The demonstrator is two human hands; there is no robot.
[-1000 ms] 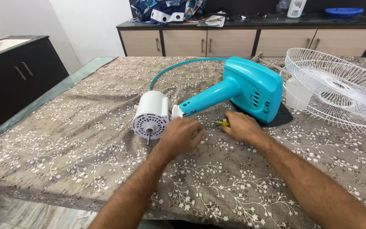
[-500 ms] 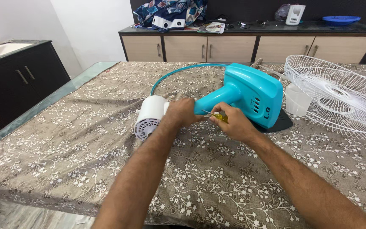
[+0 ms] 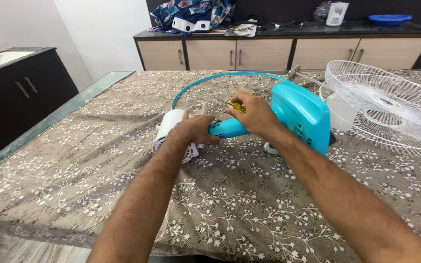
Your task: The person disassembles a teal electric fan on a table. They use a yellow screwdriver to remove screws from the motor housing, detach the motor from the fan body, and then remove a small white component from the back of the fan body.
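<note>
Up top, right hand (image 3: 253,116) gripping yellow screwdriver (image 3: 235,105).

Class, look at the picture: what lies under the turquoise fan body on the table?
Under the turquoise fan body lies the flower-patterned tablecloth. A small white part shows at its lower edge. The right hand and forearm hide the rest.

The left hand (image 3: 196,130) hides where the white motor (image 3: 171,127) meets the turquoise neck (image 3: 227,128). At three o'clock, the picture's edge cuts the wire guard (image 3: 391,107). The screwdriver (image 3: 235,105) tip is too small to make out.
</note>
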